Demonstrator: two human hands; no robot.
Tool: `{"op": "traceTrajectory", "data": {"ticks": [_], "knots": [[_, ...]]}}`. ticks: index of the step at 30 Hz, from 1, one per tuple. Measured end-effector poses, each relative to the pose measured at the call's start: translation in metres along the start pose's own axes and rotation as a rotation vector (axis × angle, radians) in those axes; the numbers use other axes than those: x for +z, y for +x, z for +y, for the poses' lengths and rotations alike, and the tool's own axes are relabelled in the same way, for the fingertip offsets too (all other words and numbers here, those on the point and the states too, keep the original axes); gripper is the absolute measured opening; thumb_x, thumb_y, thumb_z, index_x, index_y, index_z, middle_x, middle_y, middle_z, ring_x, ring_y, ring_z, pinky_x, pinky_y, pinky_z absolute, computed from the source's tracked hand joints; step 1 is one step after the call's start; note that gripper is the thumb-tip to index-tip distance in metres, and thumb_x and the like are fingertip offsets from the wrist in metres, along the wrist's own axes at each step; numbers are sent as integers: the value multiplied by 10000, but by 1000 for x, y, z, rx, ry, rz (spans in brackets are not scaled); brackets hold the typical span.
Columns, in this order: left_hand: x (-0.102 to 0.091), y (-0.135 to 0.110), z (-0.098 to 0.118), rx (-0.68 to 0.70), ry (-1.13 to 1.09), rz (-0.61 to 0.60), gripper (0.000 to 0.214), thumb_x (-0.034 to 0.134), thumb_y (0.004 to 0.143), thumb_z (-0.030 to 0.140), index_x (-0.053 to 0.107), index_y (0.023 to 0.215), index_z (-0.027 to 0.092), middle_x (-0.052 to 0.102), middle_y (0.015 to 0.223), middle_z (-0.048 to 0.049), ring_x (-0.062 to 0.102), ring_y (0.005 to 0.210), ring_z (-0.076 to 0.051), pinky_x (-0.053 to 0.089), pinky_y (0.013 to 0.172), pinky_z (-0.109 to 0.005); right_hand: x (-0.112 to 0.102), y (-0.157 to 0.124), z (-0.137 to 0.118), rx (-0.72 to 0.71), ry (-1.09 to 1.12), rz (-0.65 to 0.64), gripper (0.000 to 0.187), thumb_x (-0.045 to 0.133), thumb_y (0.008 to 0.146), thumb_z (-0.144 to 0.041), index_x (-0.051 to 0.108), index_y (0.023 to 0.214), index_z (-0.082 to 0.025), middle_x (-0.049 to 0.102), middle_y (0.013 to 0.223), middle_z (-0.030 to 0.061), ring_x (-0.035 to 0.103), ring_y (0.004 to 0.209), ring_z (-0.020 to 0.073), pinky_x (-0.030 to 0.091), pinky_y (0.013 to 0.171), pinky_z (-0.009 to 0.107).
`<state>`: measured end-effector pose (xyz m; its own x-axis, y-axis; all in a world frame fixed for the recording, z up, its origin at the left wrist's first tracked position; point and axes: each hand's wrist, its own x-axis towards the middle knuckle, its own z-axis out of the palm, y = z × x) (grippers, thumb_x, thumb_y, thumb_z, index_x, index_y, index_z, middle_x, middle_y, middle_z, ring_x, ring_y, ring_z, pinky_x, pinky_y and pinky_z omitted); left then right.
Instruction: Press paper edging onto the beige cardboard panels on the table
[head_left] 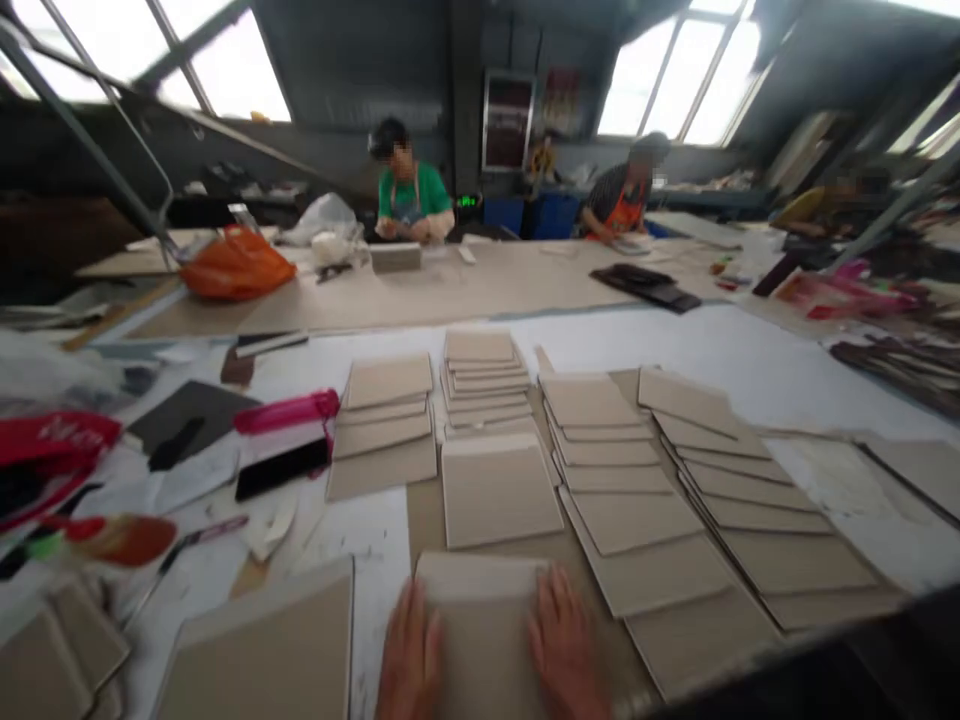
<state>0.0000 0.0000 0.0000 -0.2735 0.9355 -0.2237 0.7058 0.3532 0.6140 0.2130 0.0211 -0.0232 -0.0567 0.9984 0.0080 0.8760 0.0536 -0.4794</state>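
Observation:
A grey-beige rectangular panel (487, 640) with a paler strip along its far edge lies at the bottom middle, right in front of me. My left hand (411, 650) rests along its left edge, fingers stretched forward. At the right edge, my right hand (562, 640) lies with its fingers extended too. The near part of this panel runs out of view. Just beyond it is a similar panel (501, 490), in line with a column of overlapping panels (484, 375). More overlapping panels form a column (386, 430) to the left and columns (607, 450) (750, 490) to the right.
On the left are a large panel (262, 650), a brush (202, 530), a pink pouch (289, 412), a black phone-like slab (281, 470) and a red bag (60, 455). An orange bag (236, 262) sits farther back. Two people (412, 190) (626, 195) work across the table.

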Motion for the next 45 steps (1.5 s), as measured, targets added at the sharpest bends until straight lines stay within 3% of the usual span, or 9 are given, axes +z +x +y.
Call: {"op": "traceTrajectory", "data": {"ticks": [3, 9, 13, 19, 26, 33, 37, 41, 45], "knots": [[-1, -16, -21, -126, -254, 123, 475, 304, 859, 349, 426, 1252, 112, 461, 1311, -122, 392, 1232, -204, 276, 1074, -359, 6, -21, 14, 63, -42, 40, 440, 329, 875, -313, 483, 1213, -76, 512, 1210, 179, 429, 1148, 280, 332, 974, 419], [-17, -37, -20, -190, -273, 87, 387, 385, 787, 237, 550, 1086, 56, 572, 1140, -178, 510, 1093, -236, 352, 1004, -358, -16, -23, 10, 281, 143, -8, 406, 368, 790, -299, 573, 1036, -50, 600, 907, 163, 551, 857, 255, 421, 768, 367], [-20, -32, -18, -228, -340, 48, 396, 397, 786, 222, 543, 1100, 29, 577, 1132, -183, 517, 1081, -235, 360, 992, -346, -31, -12, -4, 488, 391, -41, 344, 442, 730, -363, 576, 885, -86, 603, 782, 92, 561, 745, 213, 420, 693, 318], [-34, -28, -22, -298, -510, -28, 444, 441, 803, 279, 495, 1158, 18, 600, 1113, -169, 557, 1033, -233, 409, 952, -354, -55, -19, -43, 580, 802, -39, 281, 445, 754, -394, 463, 892, -150, 622, 762, 58, 582, 670, 173, 441, 597, 264], [-78, -37, 15, -538, -1234, -420, 444, 564, 774, 280, 494, 1174, 102, 673, 955, -123, 636, 871, -245, 520, 817, -413, -86, -8, -62, 641, 1212, -55, 288, 548, 741, -381, 443, 901, -166, 646, 712, 16, 627, 734, 184, 475, 645, 275], [-67, -19, 60, -649, -1306, -395, 507, 704, 654, 245, 550, 1130, 162, 687, 938, -86, 633, 896, -273, 540, 807, -393, -115, 5, -24, 577, 1474, -396, 428, 689, 682, -435, 547, 952, -136, 683, 828, 82, 636, 843, 231, 483, 789, 372], [-44, 7, 103, -633, -1272, -343, 498, 729, 614, 281, 577, 1076, 174, 695, 891, -67, 637, 873, -270, 551, 760, -375, -126, 23, 12, 522, 1505, -394, 486, 691, 678, -449, 550, 1019, -132, 686, 883, 98, 636, 862, 253, 480, 810, 424], [-21, 28, 150, -427, -1133, -302, 580, 721, 596, 477, 568, 1077, 191, 686, 924, -65, 625, 895, -249, 533, 764, -337, -149, 82, 61, 473, 1421, -360, 435, 669, 704, -435, 561, 1004, -140, 679, 943, 106, 634, 880, 243, 481, 834, 422], [4, 29, 158, -298, -922, -120, 662, 633, 565, 665, 600, 998, 165, 680, 865, -86, 628, 833, -242, 509, 722, -317, -182, 171, 114, 511, 1291, -233, 313, 676, 691, -342, 568, 933, -174, 693, 878, 79, 645, 826, 226, 514, 784, 385]]}}
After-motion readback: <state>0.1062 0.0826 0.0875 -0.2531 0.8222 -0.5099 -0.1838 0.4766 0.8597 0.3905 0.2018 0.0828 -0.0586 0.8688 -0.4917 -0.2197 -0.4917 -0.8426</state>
